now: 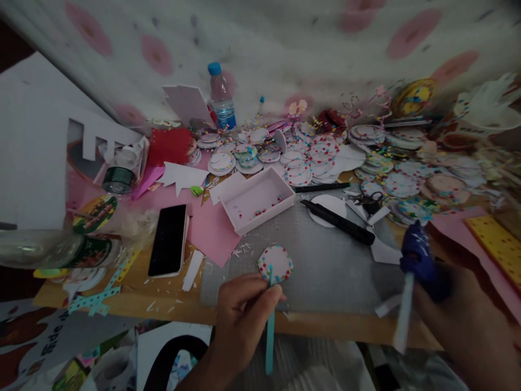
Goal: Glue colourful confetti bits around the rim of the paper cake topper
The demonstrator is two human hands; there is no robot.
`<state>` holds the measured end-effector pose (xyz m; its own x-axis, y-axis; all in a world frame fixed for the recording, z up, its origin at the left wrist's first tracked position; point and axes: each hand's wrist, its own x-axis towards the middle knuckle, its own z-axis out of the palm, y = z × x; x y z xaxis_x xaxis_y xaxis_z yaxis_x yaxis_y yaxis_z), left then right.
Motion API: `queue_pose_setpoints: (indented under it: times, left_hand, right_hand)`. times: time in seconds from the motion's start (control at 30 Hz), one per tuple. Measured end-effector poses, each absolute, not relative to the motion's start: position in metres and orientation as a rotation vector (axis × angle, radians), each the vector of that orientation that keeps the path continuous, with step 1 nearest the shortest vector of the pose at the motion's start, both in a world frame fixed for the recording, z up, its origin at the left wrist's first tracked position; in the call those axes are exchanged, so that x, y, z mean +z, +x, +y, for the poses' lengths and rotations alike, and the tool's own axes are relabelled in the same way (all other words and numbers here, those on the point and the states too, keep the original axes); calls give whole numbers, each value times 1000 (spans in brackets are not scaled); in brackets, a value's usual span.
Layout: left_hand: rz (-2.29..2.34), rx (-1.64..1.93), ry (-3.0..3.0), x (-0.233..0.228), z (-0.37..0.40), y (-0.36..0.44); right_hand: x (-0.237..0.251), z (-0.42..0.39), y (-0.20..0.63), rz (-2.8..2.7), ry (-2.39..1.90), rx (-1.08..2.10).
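Note:
My left hand (pixel 244 312) is closed, pinching a narrow turquoise strip (pixel 269 342) between thumb and forefinger. The strip's upper end lies over a small white paper disc (pixel 279 256) edged with red and blue beads, held just beyond my fingertips. Over at the right, my right hand (pixel 456 298) is wrapped round a blue glue gun (pixel 419 250), a whitish glue stick (pixel 404 315) jutting from it. Motion blurs this hand a little. Between the hands lies a grey cutting mat (pixel 321 271). A black utility knife (pixel 337 220) rests on it, partly over a plain white disc (pixel 325 203).
An open white box (pixel 260 203) with a few red beads sits at the mat's back edge. Many beaded discs (pixel 321 152) are piled behind it. A phone (pixel 167 239), a plastic bottle (pixel 57 248) and an upright water bottle (pixel 222 100) stand or lie leftward.

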<state>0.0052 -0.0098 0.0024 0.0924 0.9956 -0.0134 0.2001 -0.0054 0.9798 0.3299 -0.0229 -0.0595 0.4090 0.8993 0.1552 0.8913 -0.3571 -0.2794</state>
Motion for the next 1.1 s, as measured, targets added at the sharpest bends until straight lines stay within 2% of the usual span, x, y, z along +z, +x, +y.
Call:
queue_pose_setpoints:
  times: [0.1,0.2,0.3,0.37,0.47,0.57,0.67,0.77,0.87,0.97,1.1]
  left_hand:
    - [1290,1051,1273,-1,-10,7]
    - [1304,1066,1162,-4,-11,9]
    - [1324,1024,1029,-6,-13,12]
    - [1328,989,959,-7,-14,17]
    - [1343,960,951,-8,-13,28]
    - [1355,930,988,-10,-13,41]
    - [1346,880,1034,-13,-14,52]
    - [1331,809,1075,-16,-14,57]
    - [1352,730,1189,-16,-13,55]
    - [1327,704,1384,-11,-10,42]
    - [1311,925,1846,-6,0,12]
  right_hand:
    - [-83,-28,341,-1628,-2433,54]
    - [-95,-30,338,-1809,-2414,-137]
    - [-83,-29,319,-1838,-2356,-355]
    - [-65,-28,298,-1806,-2098,-354]
    - [-41,-30,257,-1830,-1602,-48]
    - [-33,-30,218,-2147,-1133,270]
    - [-37,-25,196,-2241,-898,294]
    - [-43,-20,193,-2235,-883,278]
    - [-48,-21,198,-2181,-936,403]
    - [-53,-25,203,-1870,-1075,637]
    - [-56,-27,202,-1379,-1232,739]
